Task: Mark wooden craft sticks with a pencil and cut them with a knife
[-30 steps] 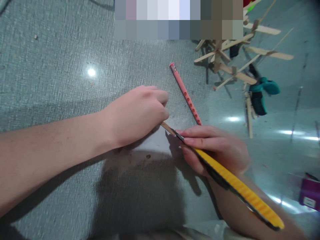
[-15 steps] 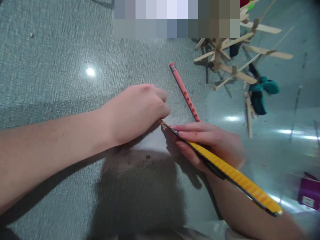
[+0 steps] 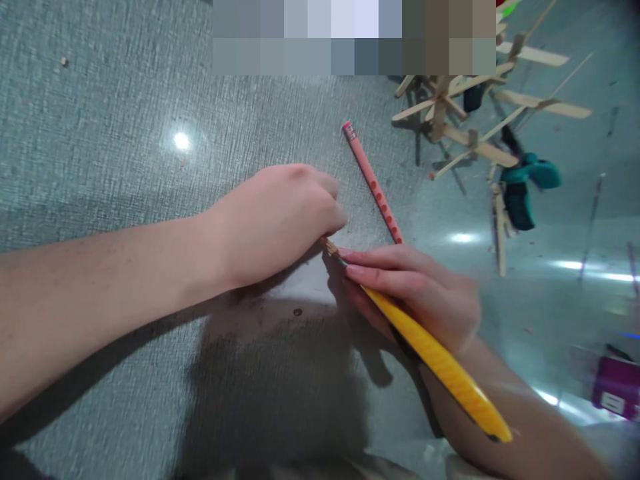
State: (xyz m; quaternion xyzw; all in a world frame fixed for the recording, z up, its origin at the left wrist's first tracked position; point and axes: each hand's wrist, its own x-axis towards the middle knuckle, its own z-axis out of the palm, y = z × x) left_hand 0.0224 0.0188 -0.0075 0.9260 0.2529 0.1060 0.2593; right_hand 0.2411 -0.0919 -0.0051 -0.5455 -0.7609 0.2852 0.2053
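Note:
My left hand [image 3: 293, 213] is closed, back side up, near the middle of the table. From beneath it sticks the end of a small wooden piece [image 3: 329, 246], the rest of which the hand hides. My right hand [image 3: 415, 287] is closed on a long tool with a yellow handle [image 3: 445, 367]; the tool's narrow front end meets the wooden piece. The handle slants down to the right. Just above my right hand lies a pink pencil [image 3: 373, 181] with dark red dots, its eraser pointing away.
A construction of wooden sticks [image 3: 437, 110] stands at the upper right. Beside it are a teal and black object [image 3: 520, 193] and a wooden stick [image 3: 500, 233]. At the right edge is a purple item [image 3: 617, 387]. A tiny bit [image 3: 64, 61] lies upper left.
The yellow handle's far end has swung left and slightly down, and my right hand has turned and shifted a little left. My left hand has barely moved.

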